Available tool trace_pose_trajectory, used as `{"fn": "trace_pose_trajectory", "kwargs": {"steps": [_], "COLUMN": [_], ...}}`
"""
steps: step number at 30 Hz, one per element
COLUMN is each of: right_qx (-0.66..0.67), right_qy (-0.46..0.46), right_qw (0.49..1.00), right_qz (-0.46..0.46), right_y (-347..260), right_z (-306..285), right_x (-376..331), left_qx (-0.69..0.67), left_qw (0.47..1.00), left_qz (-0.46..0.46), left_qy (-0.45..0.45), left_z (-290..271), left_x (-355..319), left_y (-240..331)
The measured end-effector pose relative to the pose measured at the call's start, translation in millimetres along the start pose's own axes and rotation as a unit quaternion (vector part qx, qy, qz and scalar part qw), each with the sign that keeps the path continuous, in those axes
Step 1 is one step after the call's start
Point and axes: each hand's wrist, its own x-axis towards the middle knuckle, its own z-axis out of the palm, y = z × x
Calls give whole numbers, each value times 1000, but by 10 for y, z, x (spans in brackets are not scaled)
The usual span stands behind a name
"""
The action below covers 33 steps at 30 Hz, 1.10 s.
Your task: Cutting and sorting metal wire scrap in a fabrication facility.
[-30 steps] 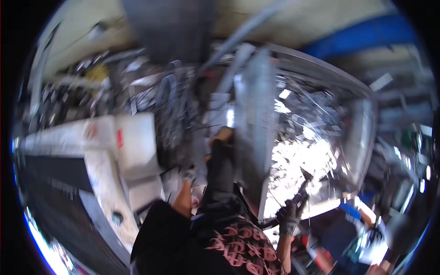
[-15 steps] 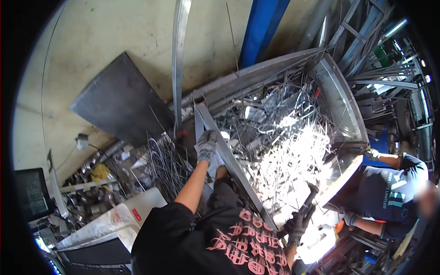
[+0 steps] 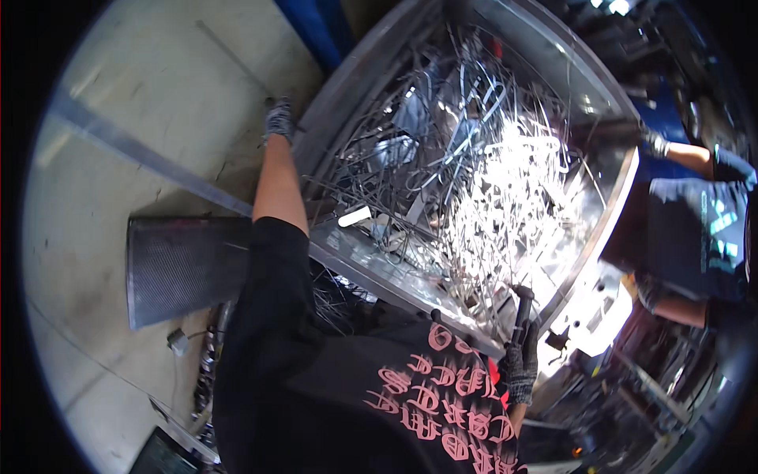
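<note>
A large grey metal bin [image 3: 363, 272] holds a tangle of scrap wire and thin metal strips [image 3: 442, 150], lit brightly on its right side. My left arm reaches out to the left. Its gloved hand [image 3: 278, 120] is by the bin's left outer rim, near a thin rod leaning on the wall; the fingers are too unclear to tell their grip. At the bin's near right corner, my gloved right hand [image 3: 519, 371] is closed round a dark bar with a wider end [image 3: 522, 308]. That end stands up beside the scrap.
A co-worker's gloved hand [image 3: 654, 144] rests at the bin's right rim; their other hand is lower. To the left are a dark perforated panel [image 3: 185, 268], a long metal strip [image 3: 158, 162] and the wall. A blue post [image 3: 316, 31] stands behind. Machinery and scrap fill the right.
My left hand has moved off the bin's near rim to its left outer side. The view has turned and come nearer the bin. My right hand still grips the dark bar.
</note>
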Motion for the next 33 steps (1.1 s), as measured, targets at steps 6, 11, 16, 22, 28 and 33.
{"fn": "trace_pose_trajectory", "kwargs": {"steps": [6, 11, 16, 22, 28, 33], "right_qx": [84, -30, 32, 40, 140, 204], "right_qy": [-62, -87, -225, -305, -298, -361], "right_qw": [994, 994, 974, 950, 944, 905], "right_qz": [32, -59, -4, -50, -33, 92], "right_y": [217, -475, -390, -149, 424, 352], "right_z": [166, 405, 674, 1125, 1628, 1812], "right_x": [71, 268, 467, 589, 651, 611], "left_qx": [-376, -428, -478, -429, -373, -370], "left_qw": [896, 895, 869, 896, 917, 915], "left_qz": [-232, 18, 98, 99, 139, 156], "left_qy": [-44, -128, -80, 54, 31, 44], "left_z": [-612, -1463, -2709, -2985, -2969, -2758], "left_x": [193, -1600, -2470, -3113, -3395, -3438], "left_y": [44, 968, 1913, 1907, 1982, 2249]}}
